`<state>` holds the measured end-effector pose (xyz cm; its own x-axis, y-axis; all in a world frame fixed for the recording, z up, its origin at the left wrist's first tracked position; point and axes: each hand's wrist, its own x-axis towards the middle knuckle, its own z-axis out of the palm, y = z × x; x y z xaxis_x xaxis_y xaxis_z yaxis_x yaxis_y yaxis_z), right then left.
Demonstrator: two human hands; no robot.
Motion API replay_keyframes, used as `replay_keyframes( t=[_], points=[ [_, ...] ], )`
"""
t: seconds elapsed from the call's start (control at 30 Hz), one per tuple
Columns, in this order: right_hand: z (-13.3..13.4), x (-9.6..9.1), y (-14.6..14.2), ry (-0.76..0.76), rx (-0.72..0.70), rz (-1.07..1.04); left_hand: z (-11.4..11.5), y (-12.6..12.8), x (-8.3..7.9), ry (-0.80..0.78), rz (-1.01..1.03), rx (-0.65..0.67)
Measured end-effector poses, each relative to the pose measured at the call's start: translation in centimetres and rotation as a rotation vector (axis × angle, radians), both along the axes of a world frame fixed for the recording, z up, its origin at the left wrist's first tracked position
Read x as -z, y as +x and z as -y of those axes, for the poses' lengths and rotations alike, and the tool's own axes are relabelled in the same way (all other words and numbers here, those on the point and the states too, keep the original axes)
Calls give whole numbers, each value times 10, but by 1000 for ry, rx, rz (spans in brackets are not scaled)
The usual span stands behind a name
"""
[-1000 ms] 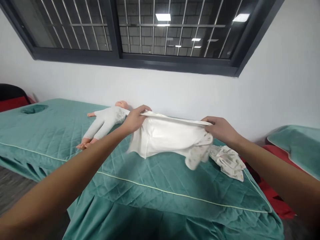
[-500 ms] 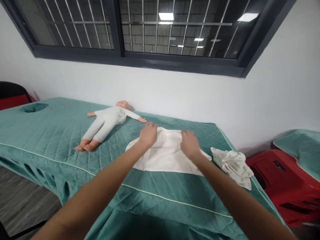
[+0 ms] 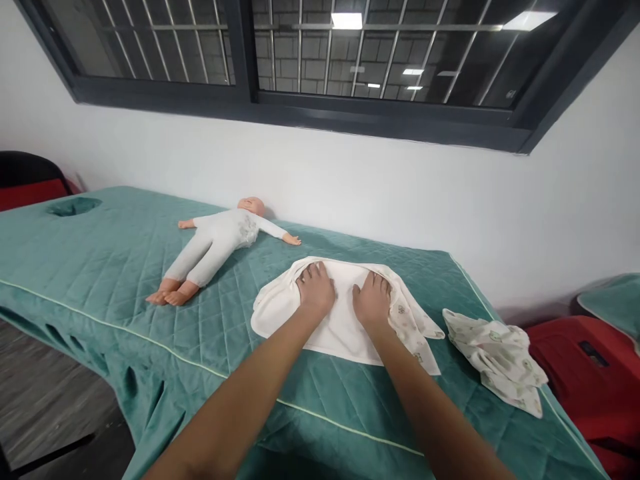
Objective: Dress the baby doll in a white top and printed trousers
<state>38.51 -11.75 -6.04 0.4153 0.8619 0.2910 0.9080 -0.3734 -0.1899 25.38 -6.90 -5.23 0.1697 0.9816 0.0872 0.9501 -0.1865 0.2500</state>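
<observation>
A white baby garment [image 3: 340, 340] lies spread on the green quilted bed cover, with a small animal print showing on its right side. My left hand [image 3: 317, 293] is on its upper left part, fingers curled round a fold and partly hidden by it. Opposite, my right hand [image 3: 373, 299] has its fingers curled at the right fold, beside the printed part. Some fingertips are tucked into the fabric. A baby doll [image 3: 220, 237] in a white outfit lies on its back to the left, arms spread, apart from both hands.
A crumpled white printed cloth [image 3: 500, 360] lies near the right edge of the green-covered bed [image 3: 130, 293]. Red plastic stools [image 3: 585, 373] stand beyond that edge. The bed has a round hole [image 3: 75, 207] at far left. Behind it are a white wall and a barred window [image 3: 320, 73].
Both hands have come down from the garment's far edge and slipped inside its folds. The right side now lies turned outward, with print showing. The view has shifted slightly.
</observation>
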Motion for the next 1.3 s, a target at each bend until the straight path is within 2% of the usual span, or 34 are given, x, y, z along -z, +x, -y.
replay_keyframes(
  t=[0.17, 0.33, 0.53, 0.73, 0.87, 1.03, 1.3],
  points=[
    [2, -6, 6, 109, -3, 7, -11, -2, 8, 86, 41, 73],
    [-11, -6, 17, 44, 85, -66, -32, 5, 8, 75, 70, 172],
    [-38, -7, 37, -33, 80, -94, -59, 29, 5, 20, 104, 156],
    [-57, 4, 52, -89, 115, -136, -81, 39, 21, 16, 104, 190],
    [-63, 12, 57, -197, 113, -169, -85, 40, 30, 13, 86, 184],
    [-62, 13, 58, -236, 69, -176, -83, 41, 28, -9, 35, 186],
    [-26, 13, 40, -210, -51, -62, -66, 41, 20, 21, -2, 183]
  ],
)
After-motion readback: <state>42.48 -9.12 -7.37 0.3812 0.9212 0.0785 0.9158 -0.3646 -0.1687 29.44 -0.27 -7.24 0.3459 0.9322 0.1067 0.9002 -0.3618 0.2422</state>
